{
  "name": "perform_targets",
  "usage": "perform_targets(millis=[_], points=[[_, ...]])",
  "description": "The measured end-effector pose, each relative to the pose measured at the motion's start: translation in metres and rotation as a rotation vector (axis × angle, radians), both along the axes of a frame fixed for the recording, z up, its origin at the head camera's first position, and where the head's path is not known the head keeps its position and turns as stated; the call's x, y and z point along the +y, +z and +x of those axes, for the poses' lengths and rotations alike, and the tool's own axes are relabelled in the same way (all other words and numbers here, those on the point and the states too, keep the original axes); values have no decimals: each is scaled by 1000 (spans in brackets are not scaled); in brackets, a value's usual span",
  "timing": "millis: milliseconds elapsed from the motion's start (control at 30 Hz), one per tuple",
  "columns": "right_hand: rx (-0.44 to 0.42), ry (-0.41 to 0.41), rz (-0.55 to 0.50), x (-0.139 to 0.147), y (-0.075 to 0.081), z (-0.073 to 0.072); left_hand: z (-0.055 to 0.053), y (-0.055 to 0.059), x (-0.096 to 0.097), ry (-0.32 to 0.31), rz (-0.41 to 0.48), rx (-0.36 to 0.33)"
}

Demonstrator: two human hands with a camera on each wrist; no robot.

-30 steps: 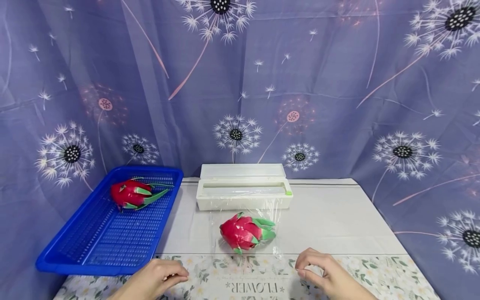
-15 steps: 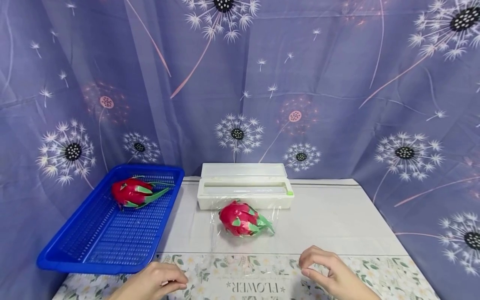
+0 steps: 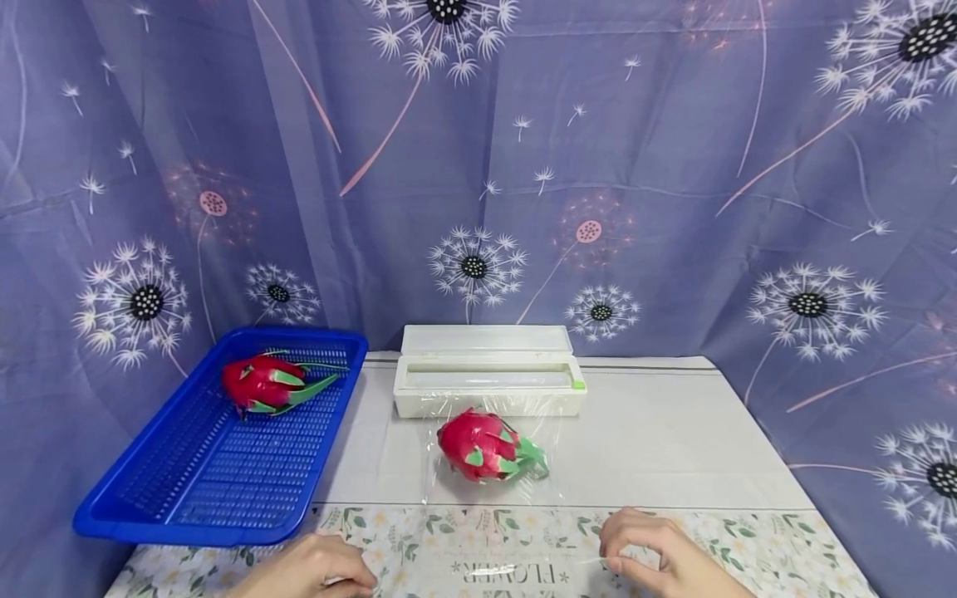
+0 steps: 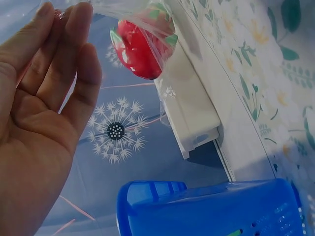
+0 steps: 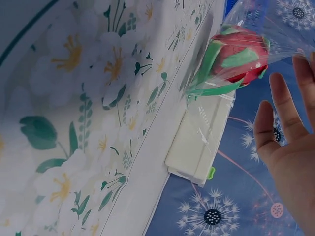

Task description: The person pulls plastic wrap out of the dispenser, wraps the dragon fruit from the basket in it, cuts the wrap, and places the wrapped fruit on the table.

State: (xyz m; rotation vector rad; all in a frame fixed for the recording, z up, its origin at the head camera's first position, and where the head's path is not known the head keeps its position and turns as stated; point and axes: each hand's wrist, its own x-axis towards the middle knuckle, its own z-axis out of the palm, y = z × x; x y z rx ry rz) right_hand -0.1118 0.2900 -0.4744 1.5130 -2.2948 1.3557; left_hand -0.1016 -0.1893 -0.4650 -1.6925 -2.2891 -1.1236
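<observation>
A red dragon fruit with green leaf tips [image 3: 482,448] lies in the middle, in front of the white cling film dispenser [image 3: 486,403]. Clear cling film [image 3: 516,570] spreads about the fruit and reaches toward the person; whether it runs over or under the fruit is hard to tell. My left hand [image 3: 310,569] pinches the film between thumb and fingertips, as the left wrist view shows. My right hand [image 3: 665,552] pinches the film's other side; its thumb falls outside the right wrist view. Both hands are nearer the front than the fruit.
A blue perforated basket [image 3: 179,531] stands on the left with a second dragon fruit [image 3: 272,384] inside. The dispenser's lid [image 3: 486,339] is raised at the back. A patterned curtain [image 3: 658,166] closes off the rear and sides. A floral cloth [image 3: 733,531] covers the front.
The dragon fruit turned over and shifted back, then came slightly forward again. The film's near edge now shows stretched between the hands. Both hands have lowered slightly toward the front.
</observation>
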Motion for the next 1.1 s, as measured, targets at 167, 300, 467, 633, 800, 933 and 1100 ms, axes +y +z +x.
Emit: perform_targets(millis=[167, 300, 467, 633, 800, 933, 1100], points=[[1, 9, 6, 2, -2, 1, 2, -1, 0, -1, -6, -53], [-60, -3, -5, 1, 0, 1, -1, -1, 0, 12, 22, 21], [-168, -75, 3, -2, 5, 0, -5, 6, 0, 76, 36, 57], [-180, -138, -6, -5, 7, -5, -8, 19, -1, 168, 26, -36], [-181, -172, -92, -9, 9, -14, -17, 33, 0, 267, 26, -54], [-174, -234, -101, -12, 13, -20, -29, 43, 2, 326, 43, -8], [-247, -371, -75, -12, 17, -29, -47, 51, 9, 406, 41, 31]])
